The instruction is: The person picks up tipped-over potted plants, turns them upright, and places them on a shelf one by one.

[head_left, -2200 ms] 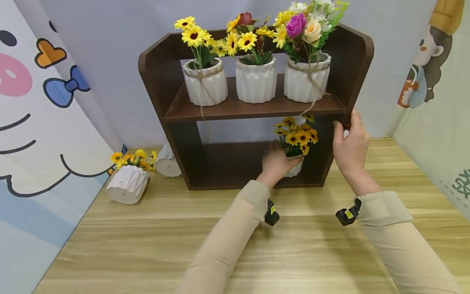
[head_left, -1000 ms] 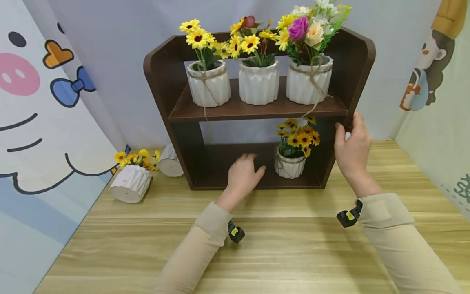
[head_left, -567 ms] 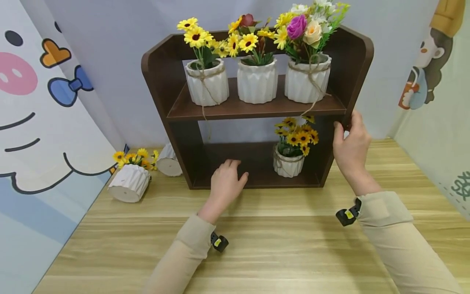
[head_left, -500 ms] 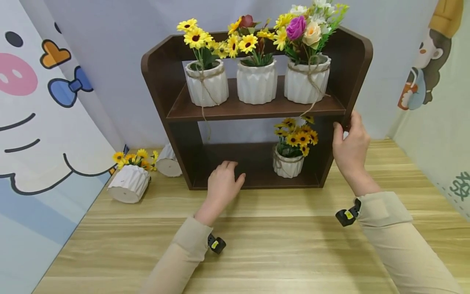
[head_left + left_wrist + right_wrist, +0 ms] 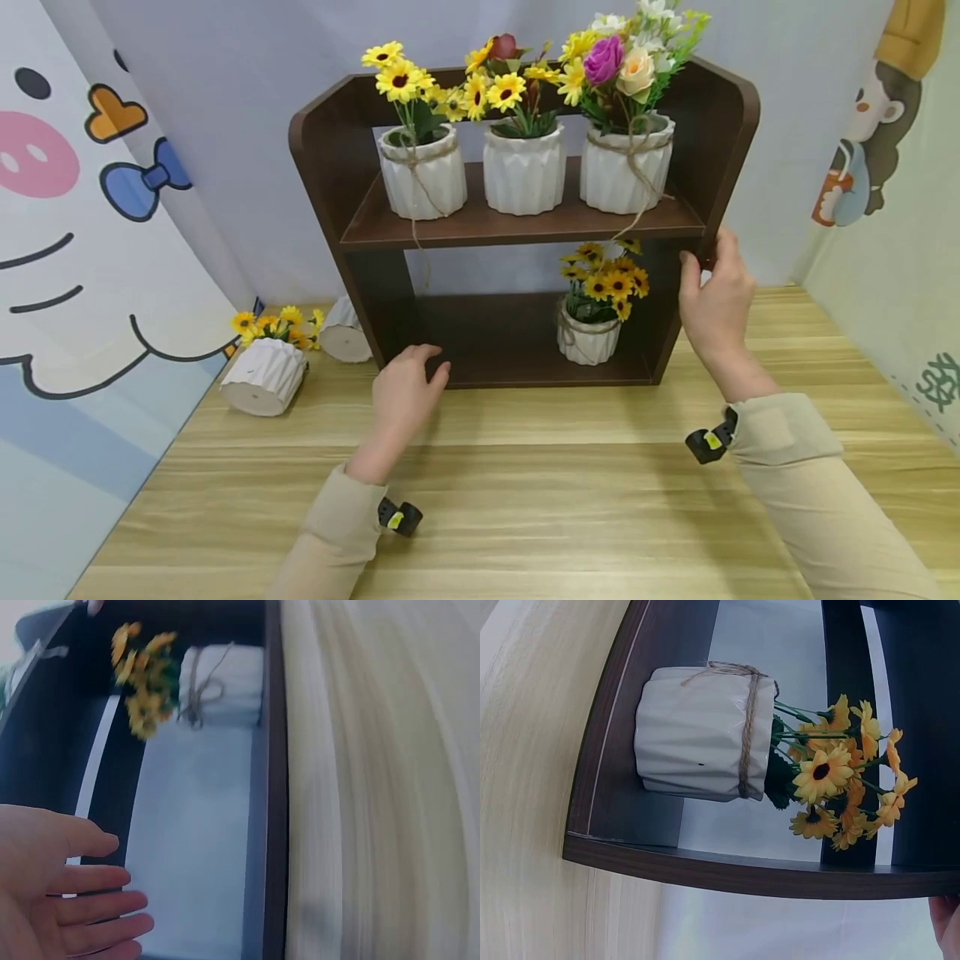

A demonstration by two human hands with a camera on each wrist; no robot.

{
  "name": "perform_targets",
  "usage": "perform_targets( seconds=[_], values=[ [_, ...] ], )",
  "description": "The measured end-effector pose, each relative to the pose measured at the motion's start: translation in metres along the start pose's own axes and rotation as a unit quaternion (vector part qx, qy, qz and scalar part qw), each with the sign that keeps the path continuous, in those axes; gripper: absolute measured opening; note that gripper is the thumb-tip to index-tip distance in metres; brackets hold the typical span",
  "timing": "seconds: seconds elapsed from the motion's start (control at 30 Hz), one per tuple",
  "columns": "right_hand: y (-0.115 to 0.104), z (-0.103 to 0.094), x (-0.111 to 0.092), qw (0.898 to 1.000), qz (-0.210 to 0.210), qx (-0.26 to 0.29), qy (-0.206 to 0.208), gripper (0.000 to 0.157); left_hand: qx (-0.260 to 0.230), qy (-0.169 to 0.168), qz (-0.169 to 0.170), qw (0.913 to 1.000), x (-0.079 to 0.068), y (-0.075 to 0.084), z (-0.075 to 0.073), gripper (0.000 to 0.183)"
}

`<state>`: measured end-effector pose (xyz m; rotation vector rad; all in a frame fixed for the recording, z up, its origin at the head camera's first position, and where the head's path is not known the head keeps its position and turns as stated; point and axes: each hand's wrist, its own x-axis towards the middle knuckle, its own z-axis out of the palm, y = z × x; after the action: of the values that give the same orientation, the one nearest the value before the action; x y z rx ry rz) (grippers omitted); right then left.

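A dark brown two-tier shelf (image 5: 525, 229) stands on the table. In the head view my left hand (image 5: 405, 392) is at the lower tier's front left corner, fingers extended and holding nothing; the left wrist view shows this hand (image 5: 75, 900) with spread fingers. My right hand (image 5: 717, 308) holds the shelf's right side panel, thumb at the front edge and fingers round the outside. On the lower tier's right side sits a white flowerpot (image 5: 588, 340) with small yellow flowers, twine round its rim; the right wrist view shows this flowerpot (image 5: 701, 735) close up.
Three white pots with artificial flowers stand on the upper tier: a left pot (image 5: 423, 175), a middle pot (image 5: 523, 171) and a right pot (image 5: 626, 171). Left of the shelf, a flowerpot (image 5: 264, 377) lies on its side, with another tipped pot (image 5: 345, 332) behind it.
My left hand has let go of the flowerpot on the lower tier and moved left along the shelf's front to the left corner. The right hand stays on the side panel.
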<state>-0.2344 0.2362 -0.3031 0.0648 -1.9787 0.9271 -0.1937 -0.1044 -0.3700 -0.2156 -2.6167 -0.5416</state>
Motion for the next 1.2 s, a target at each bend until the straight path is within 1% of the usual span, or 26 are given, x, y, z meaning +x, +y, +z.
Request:
perform_targets(
  seconds=[0.13, 0.33, 0.47, 0.6, 0.7, 0.83, 0.93, 1.03, 1.2],
  values=[
    [0.0, 0.001, 0.0, 1.0, -0.002, -0.004, 0.002, 0.029, -0.015, -0.017, -0.037, 0.999, -0.003, -0.019, -0.008, 0.019],
    [0.0, 0.002, -0.001, 1.0, -0.005, -0.001, 0.003, 0.029, -0.006, -0.035, -0.058, 0.9977, -0.007, -0.038, -0.017, 0.02],
    [0.001, 0.003, -0.001, 1.0, -0.004, 0.003, 0.004, 0.028, 0.001, -0.036, -0.08, 0.9961, -0.01, -0.053, -0.022, 0.019],
    [0.002, 0.003, -0.002, 1.0, -0.009, -0.001, 0.006, 0.028, 0.028, -0.01, -0.096, 0.995, -0.011, -0.069, -0.026, 0.018],
    [0.002, 0.003, -0.001, 1.0, -0.008, -0.002, 0.006, 0.029, 0.047, 0.025, -0.099, 0.9936, -0.01, -0.081, -0.03, 0.017],
    [0.002, 0.002, 0.001, 1.0, -0.005, -0.005, 0.005, 0.03, 0.062, 0.064, -0.09, 0.9919, -0.004, -0.099, -0.034, 0.015],
    [0.003, 0.001, 0.001, 1.0, -0.004, -0.006, 0.004, 0.03, 0.085, 0.076, -0.082, 0.9902, 0.0, -0.113, -0.037, 0.017],
    [0.003, 0.001, 0.0, 1.0, -0.005, -0.008, 0.004, 0.03, 0.104, 0.07, -0.094, 0.9876, 0.003, -0.125, -0.039, 0.022],
    [0.002, 0.001, 0.001, 1.0, -0.002, -0.008, -0.002, 0.031, 0.131, 0.028, -0.128, 0.9827, 0.009, -0.139, -0.044, 0.034]
  ],
)
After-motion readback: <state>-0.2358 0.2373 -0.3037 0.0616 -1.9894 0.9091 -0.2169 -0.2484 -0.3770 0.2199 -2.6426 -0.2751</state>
